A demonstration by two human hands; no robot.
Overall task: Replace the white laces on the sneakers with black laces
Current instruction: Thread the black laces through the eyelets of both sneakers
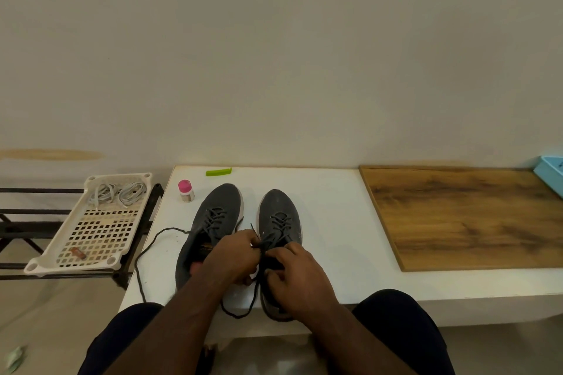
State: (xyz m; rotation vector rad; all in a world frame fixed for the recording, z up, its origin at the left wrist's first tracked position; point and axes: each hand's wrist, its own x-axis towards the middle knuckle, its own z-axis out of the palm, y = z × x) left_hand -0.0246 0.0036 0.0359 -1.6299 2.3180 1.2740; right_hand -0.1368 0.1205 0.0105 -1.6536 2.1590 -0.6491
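Two dark grey sneakers stand side by side on the white table [335, 222], toes pointing away from me. Both carry black laces. The left sneaker [213, 216] has a long loose black lace end [143, 256] trailing off to the left over the table. My left hand [231, 256] and my right hand [298, 277] meet over the upper eyelets of the right sneaker [280, 213], each pinching a strand of its black lace [259, 245]. A loop of that lace hangs down near the table's front edge. The white laces [118, 193] lie coiled in a cream tray.
The perforated cream tray [91, 240] rests on a black rack left of the table. A small pink-capped bottle [186, 191] and a green clip [218, 172] sit near the table's back edge. A wooden board [463, 216] covers the right side; a blue box [551, 170] is at far right.
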